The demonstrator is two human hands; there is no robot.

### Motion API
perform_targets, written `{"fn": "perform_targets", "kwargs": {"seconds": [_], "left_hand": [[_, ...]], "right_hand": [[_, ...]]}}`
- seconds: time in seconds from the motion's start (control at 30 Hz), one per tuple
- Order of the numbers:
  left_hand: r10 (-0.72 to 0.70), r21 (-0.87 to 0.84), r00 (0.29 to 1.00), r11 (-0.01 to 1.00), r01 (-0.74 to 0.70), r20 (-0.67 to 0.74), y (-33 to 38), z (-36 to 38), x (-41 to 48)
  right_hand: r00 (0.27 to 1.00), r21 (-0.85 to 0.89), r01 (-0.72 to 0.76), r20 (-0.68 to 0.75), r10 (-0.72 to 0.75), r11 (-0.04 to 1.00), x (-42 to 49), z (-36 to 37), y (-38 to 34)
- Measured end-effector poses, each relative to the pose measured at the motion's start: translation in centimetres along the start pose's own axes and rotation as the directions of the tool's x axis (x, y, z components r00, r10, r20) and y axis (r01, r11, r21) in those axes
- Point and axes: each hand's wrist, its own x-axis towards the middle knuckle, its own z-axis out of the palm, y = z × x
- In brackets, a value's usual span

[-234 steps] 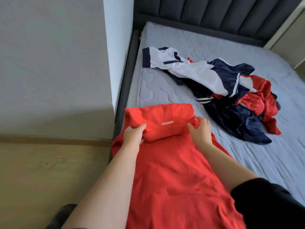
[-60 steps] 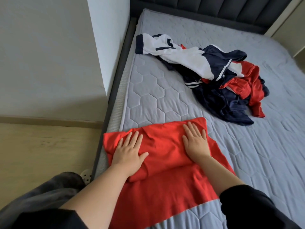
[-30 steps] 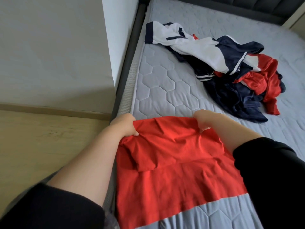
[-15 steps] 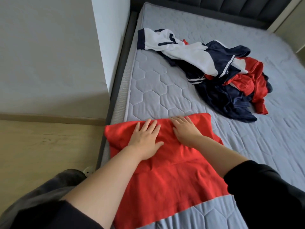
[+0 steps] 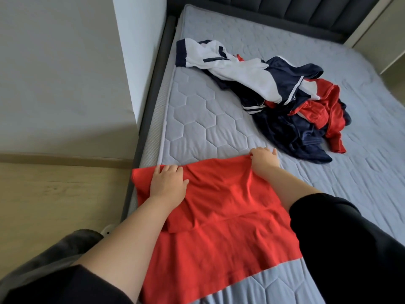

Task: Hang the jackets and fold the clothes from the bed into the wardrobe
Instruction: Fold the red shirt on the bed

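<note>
- Grey quilted mattress with a hexagon pattern fills most of the view, inside a dark bed frame with a padded headboard; a pale wall and a wooden floor are on the left.
- Compared with half a second ago, both hands are now further apart and at the far edge of the folded part; before, they lay flat side by side near its middle.
- Red shirt lies on the near left part of the mattress, its left edge hanging a little over the mattress side. The top part is folded back toward the person, making a second layer with soft wrinkles.
- Pile of clothes, white, navy and red, lies crumpled further up the mattress, apart from the shirt.
- Left hand rests on the far left corner of the fold; its fingers bend over the edge, but I cannot tell if they really grip it.
- Right hand holds the far right corner, fingers curled over the fabric edge.
</note>
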Motion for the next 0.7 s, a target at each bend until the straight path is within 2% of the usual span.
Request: {"fn": "perform_targets", "kwargs": {"seconds": [0.07, 0.2, 0.47, 0.6, 0.7], "left_hand": [[-0.067, 0.013, 0.997, 0.998, 0.068, -0.048, -0.5, -0.9, 0.5], [-0.280, -0.061, 0.959, 0.959, 0.278, -0.032, -2.0, -1.8, 1.3], [-0.442, -0.350, 0.894, 0.851, 0.391, -0.076, -2.9, -2.0, 1.4], [-0.486, -0.366, 0.870, 0.826, 0.429, -0.076, -4.0, -1.4, 1.4], [-0.386, -0.281, 0.914, 0.897, 0.341, -0.123, -4.1, -1.3, 1.9]], "right_hand": [[1.000, 0.051, -0.017, -0.011, 0.018, 0.999, 0.4, 0.0, 0.4], [0.998, 0.101, -0.016, -0.066, 0.023, 0.995, 1.1, 0.2, 0.6], [0.962, 0.065, -0.071, -0.261, 0.086, 0.995, 1.2, 0.6, 0.9], [0.939, 0.013, -0.109, -0.326, 0.108, 0.994, 1.5, 0.4, 0.9], [0.975, -0.017, -0.024, -0.222, 0.020, 1.000, 1.8, 0.3, -0.1]]}}
